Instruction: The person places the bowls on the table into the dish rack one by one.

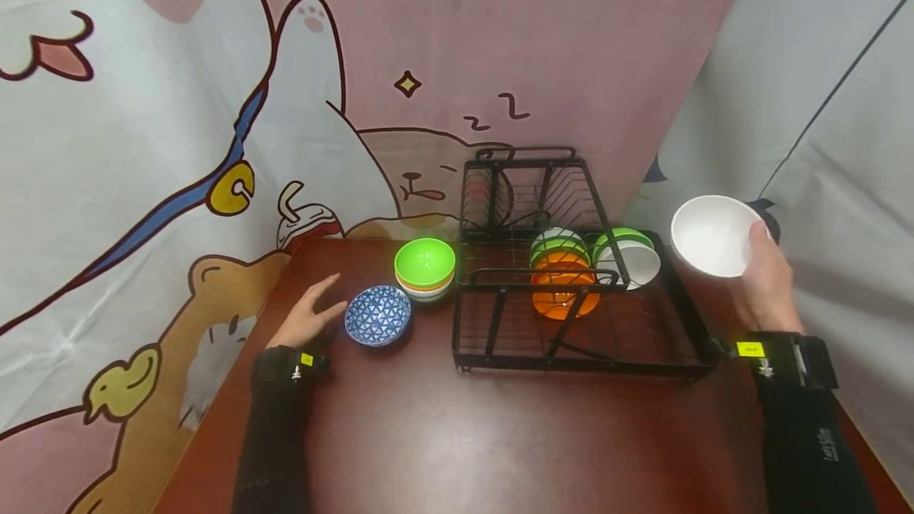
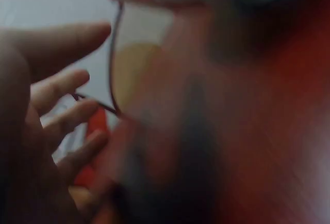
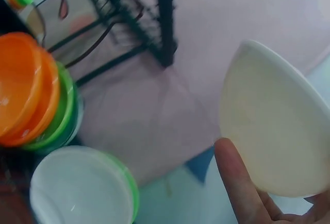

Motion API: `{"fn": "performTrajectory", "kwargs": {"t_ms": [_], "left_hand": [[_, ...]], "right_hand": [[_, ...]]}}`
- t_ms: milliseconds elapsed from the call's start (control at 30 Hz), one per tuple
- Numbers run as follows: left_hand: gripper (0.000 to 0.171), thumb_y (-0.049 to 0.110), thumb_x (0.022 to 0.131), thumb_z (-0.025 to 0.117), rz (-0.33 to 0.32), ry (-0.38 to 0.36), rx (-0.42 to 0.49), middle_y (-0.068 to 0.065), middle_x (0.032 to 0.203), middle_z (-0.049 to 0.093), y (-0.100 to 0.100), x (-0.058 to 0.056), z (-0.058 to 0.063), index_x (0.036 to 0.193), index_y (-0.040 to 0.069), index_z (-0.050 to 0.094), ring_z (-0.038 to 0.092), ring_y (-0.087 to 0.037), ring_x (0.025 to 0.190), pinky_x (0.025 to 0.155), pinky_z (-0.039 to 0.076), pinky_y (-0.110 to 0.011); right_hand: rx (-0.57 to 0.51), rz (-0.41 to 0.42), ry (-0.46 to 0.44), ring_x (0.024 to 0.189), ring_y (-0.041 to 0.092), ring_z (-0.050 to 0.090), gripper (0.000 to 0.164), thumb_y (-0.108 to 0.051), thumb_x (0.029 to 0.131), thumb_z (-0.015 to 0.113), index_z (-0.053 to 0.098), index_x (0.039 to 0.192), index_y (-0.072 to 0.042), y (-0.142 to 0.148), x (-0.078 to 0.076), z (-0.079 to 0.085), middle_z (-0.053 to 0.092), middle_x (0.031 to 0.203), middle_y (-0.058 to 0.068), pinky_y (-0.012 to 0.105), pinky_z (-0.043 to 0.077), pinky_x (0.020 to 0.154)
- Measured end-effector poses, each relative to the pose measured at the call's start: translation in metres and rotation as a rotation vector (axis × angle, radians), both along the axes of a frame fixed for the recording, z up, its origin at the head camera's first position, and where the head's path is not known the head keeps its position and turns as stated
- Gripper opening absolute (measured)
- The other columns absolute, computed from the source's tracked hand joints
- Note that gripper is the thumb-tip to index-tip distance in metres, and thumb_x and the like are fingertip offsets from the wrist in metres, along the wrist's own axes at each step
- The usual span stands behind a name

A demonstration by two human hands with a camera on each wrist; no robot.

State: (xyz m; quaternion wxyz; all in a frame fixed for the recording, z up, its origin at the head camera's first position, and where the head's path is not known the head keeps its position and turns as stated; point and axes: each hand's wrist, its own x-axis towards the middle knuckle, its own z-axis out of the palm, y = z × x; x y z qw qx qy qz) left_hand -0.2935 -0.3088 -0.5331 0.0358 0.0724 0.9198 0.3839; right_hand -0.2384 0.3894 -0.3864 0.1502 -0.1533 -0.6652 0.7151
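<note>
My right hand (image 1: 769, 284) grips a white bowl (image 1: 714, 235) by its near right side, raised beyond the right end of the black dish rack (image 1: 585, 371); the right wrist view shows fingers under the bowl's wall. Over the table's left part, my left hand (image 1: 303, 320) has its fingers spread and holds nothing. Close to its fingertips sits a blue-and-white patterned bowl (image 1: 378, 316). Behind that bowl is a stack with a green bowl (image 1: 424, 262) on top and orange and white rims below. In the rack stand tilted orange bowls (image 1: 564, 304) and a white bowl (image 1: 639, 264) against a green one.
The rack's upper wire tier (image 1: 535, 212) overhangs the bowls in its left half. A printed curtain (image 1: 571, 38) hangs behind the brown table (image 1: 464, 435), and a pale curtain (image 1: 857, 181) hangs on the right side.
</note>
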Motion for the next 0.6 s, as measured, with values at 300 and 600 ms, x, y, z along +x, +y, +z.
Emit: {"fn": "performTrajectory", "kwargs": {"t_ms": [300, 600], "left_hand": [[0.069, 0.032, 0.098, 0.071, -0.001, 0.104, -0.064, -0.023, 0.165, 0.036, -0.003, 0.0, -0.029, 0.157, 0.01, 0.043, 0.026, -0.051, 0.151, 0.117, 0.018, -0.076], [0.068, 0.035, 0.098, 0.071, 0.035, 0.093, -0.134, -0.019, 0.165, 0.036, 0.003, 0.006, -0.029, 0.156, 0.013, 0.046, 0.025, -0.047, 0.152, 0.117, 0.016, -0.076]], "right_hand": [[0.447, -0.003, -0.188, 0.149, 0.037, 0.028, 0.068, -0.049, 0.111, 0.015, 0.018, 0.166, -0.01, 0.008, 0.003, -0.023, 0.019, 0.169, 0.026, 0.034, 0.02, 0.126], [0.793, 0.169, 0.129, 0.091, 0.0, 0.048, 0.054, -0.036, 0.114, 0.026, 0.047, 0.147, 0.002, -0.04, 0.005, -0.028, 0.056, 0.129, 0.029, 0.013, 0.04, 0.073]]}}
